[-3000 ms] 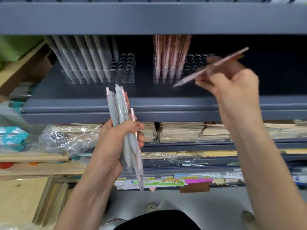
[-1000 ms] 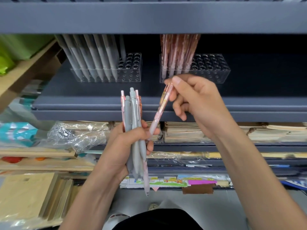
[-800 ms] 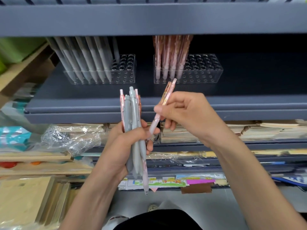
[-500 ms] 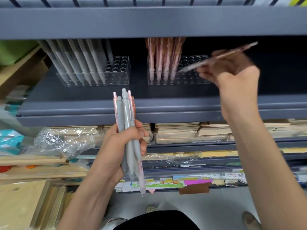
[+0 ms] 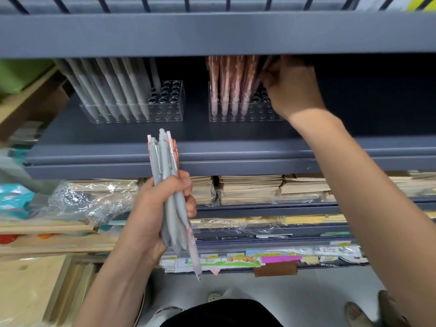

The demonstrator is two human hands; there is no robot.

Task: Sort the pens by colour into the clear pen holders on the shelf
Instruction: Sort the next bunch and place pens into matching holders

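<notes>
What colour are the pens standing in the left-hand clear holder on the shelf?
Plain grey pens, best seen in the head view.

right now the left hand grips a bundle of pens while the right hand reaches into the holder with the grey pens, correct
No. The head view shows the right hand at the holder with the pink pens. The left hand does grip the bundle.

Left pen holder (image 5: 169, 107) and right pen holder (image 5: 257, 109) sit side by side on the shelf (image 5: 236, 142), upper centre of my frame; my right hand (image 5: 292, 90) holds a pen (image 5: 263, 69) at the right one's right end, my left hand (image 5: 153, 208) a pen bundle (image 5: 165, 161) lower centre, before the shelf
</notes>
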